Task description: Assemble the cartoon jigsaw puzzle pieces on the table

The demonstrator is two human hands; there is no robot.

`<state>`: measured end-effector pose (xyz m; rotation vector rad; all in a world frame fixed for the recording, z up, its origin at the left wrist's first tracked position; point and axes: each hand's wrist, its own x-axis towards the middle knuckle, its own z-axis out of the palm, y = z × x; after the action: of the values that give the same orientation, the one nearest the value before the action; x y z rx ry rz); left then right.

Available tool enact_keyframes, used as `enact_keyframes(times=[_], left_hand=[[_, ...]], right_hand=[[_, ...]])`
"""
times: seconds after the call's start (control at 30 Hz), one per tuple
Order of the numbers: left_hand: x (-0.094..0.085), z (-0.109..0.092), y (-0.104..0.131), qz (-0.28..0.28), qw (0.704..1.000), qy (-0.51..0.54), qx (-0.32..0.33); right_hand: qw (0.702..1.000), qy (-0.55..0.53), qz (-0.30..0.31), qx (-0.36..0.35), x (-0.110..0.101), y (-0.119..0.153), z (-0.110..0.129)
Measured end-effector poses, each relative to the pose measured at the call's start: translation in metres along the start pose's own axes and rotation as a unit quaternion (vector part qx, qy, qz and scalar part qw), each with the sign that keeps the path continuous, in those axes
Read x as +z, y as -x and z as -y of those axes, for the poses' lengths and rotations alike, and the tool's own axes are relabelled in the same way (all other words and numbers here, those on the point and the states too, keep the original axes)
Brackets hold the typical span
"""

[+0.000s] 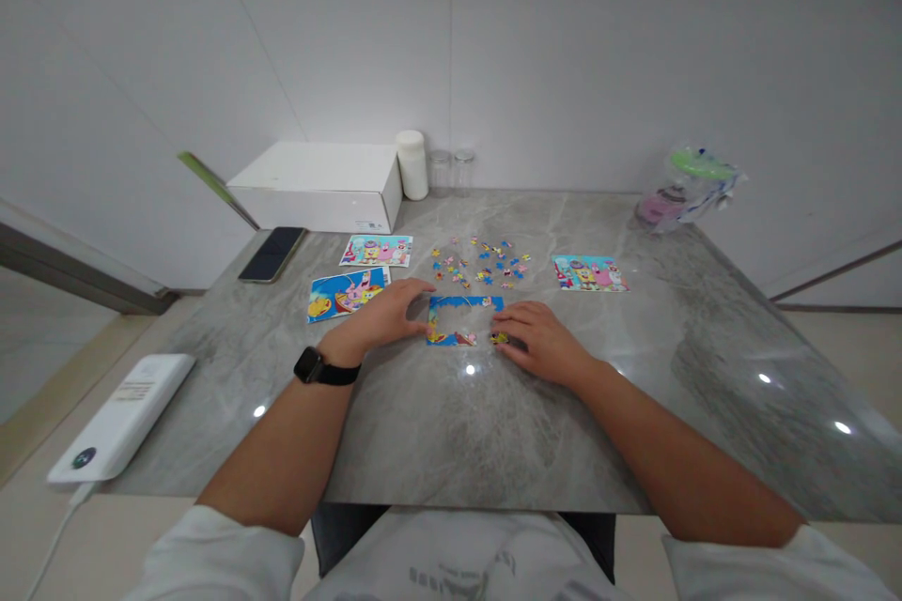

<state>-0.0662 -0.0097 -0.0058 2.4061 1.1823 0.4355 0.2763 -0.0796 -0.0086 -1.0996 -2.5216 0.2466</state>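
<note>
A partly assembled jigsaw puzzle (441,338) lies flat on the table, its blue cartoon border laid around a gap in the middle. My left hand (391,314) is at its left edge, thumb and fingers apart, the thumb by the lower left side. At the lower right corner, my right hand (541,338) has its fingers closed around a small yellow and dark puzzle piece (499,338). Several loose puzzle pieces (486,274) are scattered just beyond the border.
A blue cartoon card (334,294) and a lighter picture card (377,251) lie left; another card (590,273) lies right. Phone (273,254), white box (317,188), white bottle (412,165), glass jars (451,173), plastic-bagged item (687,192) and white power bank (123,415) stand around the table (437,451).
</note>
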Motion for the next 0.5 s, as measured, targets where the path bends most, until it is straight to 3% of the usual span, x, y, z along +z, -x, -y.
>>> enact_keyframes(times=[0.2, 0.5], left_hand=[[0.007, 0.007, -0.002, 0.014, 0.999, -0.015, 0.032], [0.004, 0.004, -0.004, 0.03, 0.997, -0.027, 0.065]], right_hand=[[0.998, -0.013, 0.032, -0.049, 0.007, -0.004, 0.023], [0.997, -0.012, 0.049, -0.058, 0.01, -0.007, 0.025]])
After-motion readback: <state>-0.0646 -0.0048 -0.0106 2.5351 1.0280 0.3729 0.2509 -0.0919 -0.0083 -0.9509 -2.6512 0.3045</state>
